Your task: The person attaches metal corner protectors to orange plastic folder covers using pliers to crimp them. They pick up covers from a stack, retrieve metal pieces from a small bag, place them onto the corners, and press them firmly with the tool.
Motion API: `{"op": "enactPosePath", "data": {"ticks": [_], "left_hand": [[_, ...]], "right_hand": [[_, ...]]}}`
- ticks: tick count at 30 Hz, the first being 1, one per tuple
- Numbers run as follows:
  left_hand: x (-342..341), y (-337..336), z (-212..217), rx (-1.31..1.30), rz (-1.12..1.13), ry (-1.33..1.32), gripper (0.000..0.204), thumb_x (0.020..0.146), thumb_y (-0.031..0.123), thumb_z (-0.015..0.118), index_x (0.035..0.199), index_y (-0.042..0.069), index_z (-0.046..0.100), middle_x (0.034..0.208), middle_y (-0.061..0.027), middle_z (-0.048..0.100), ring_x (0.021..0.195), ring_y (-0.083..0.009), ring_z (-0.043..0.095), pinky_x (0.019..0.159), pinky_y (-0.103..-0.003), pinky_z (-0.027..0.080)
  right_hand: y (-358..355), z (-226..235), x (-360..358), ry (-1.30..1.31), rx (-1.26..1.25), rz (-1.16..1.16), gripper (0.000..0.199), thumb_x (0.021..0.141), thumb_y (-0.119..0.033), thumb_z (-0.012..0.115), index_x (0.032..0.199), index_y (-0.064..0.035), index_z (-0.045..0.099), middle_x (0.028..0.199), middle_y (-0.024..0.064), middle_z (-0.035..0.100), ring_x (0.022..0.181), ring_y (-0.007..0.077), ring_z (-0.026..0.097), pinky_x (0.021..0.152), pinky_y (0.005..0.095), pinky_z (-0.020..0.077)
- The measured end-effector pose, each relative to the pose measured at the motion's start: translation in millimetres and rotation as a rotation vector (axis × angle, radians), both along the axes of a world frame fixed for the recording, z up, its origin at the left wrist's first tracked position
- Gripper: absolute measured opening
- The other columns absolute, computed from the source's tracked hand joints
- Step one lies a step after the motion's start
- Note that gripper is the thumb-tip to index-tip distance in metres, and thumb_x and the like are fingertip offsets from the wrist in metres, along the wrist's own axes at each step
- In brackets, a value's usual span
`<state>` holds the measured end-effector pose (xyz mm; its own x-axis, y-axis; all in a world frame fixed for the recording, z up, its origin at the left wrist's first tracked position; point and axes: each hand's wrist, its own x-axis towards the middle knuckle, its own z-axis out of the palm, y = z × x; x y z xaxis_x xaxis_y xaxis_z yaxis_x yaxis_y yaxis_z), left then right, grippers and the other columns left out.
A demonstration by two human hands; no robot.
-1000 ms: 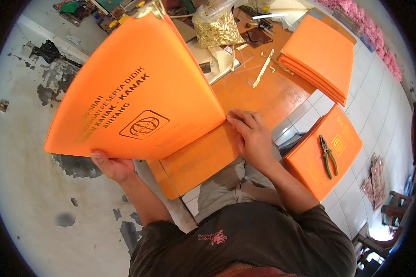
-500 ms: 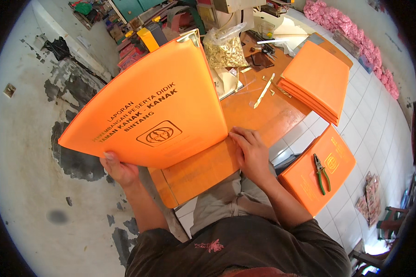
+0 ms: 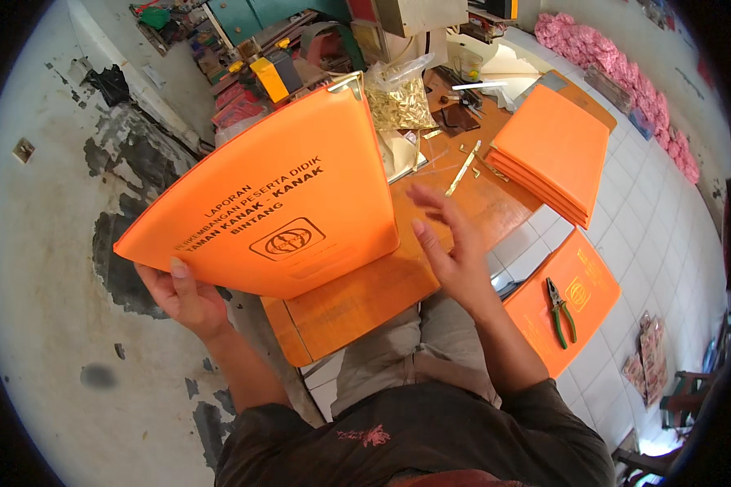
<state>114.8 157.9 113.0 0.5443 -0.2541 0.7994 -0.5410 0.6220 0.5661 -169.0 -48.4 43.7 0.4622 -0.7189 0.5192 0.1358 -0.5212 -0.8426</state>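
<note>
An orange folder (image 3: 300,195) with dark print stands tilted over the wooden table, a metal corner (image 3: 347,85) on its upper right. My left hand (image 3: 188,299) grips its lower left edge, thumb on the front cover and the other fingers behind. To the right of the folder, my right hand (image 3: 451,243) is in the air, fingers apart and holding nothing. A clear bag of small gold-coloured metal pieces (image 3: 402,104) sits behind the folder, with a few gold strips (image 3: 463,168) lying beside it.
A stack of orange folders (image 3: 552,142) rests on the table (image 3: 345,316) at the right. Lower right, green-handled pliers (image 3: 559,315) lie on another orange folder (image 3: 601,280). A peeling wall (image 3: 49,243) borders my left side. Pink bundled material (image 3: 609,61) lies along the far right wall.
My right hand has let go of the folder's lower right corner and moved up and right, its fingers spreading. The folder, still in my left hand, has tilted slightly.
</note>
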Motion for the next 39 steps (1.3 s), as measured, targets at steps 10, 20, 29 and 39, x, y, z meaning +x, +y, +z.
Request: {"op": "enactPosePath", "data": {"ticks": [10,20,29,39], "left_hand": [[-33.2,6.7,34.7,0.045,-0.015,-0.110,0.075,0.106,0.033,0.071,0.160,-0.003,0.034,0.123,-0.0206,0.072,0.115,-0.0269,0.071,0.108,-0.041,0.053],[-40.7,-0.1,33.1,0.061,0.035,-0.081,0.068,0.108,0.029,0.069,0.160,0.000,0.034,0.132,-0.0187,0.067,0.119,-0.0234,0.067,0.108,-0.039,0.052],[-34.9,-15.9,32.3,0.047,0.075,0.053,0.049,0.106,0.023,0.074,0.143,0.000,0.052,0.130,-0.0128,0.068,0.118,-0.0215,0.068,0.106,-0.038,0.055],[46.2,-12.2,-42.8,0.249,-0.456,0.155,0.048,0.103,0.019,0.078,0.140,-0.001,0.057,0.132,-0.0110,0.070,0.120,-0.0221,0.069,0.104,-0.039,0.058]], "right_hand": [[2.9,106.2,14.7,-0.376,-0.243,0.321,0.065,0.107,-0.012,0.067,0.165,0.0014,0.043,0.165,0.0175,0.051,0.147,0.0331,0.056,0.120,0.0439,0.0441],[15.6,113.4,18.8,-0.245,-0.300,0.125,0.066,0.109,-0.017,0.069,0.164,0.0039,0.042,0.162,0.0165,0.055,0.134,0.0214,0.064,0.112,0.0363,0.0516],[-0.4,111.6,45.2,-0.439,-0.110,0.196,0.050,0.110,-0.022,0.068,0.152,0.0009,0.056,0.141,0.0142,0.069,0.122,0.0183,0.070,0.102,0.0319,0.0534],[-28.2,36.5,64.0,-0.206,0.169,0.431,0.041,0.111,-0.026,0.069,0.142,0.0010,0.062,0.115,0.0012,0.068,0.105,0.0078,0.060,0.094,0.0267,0.0508]]}}
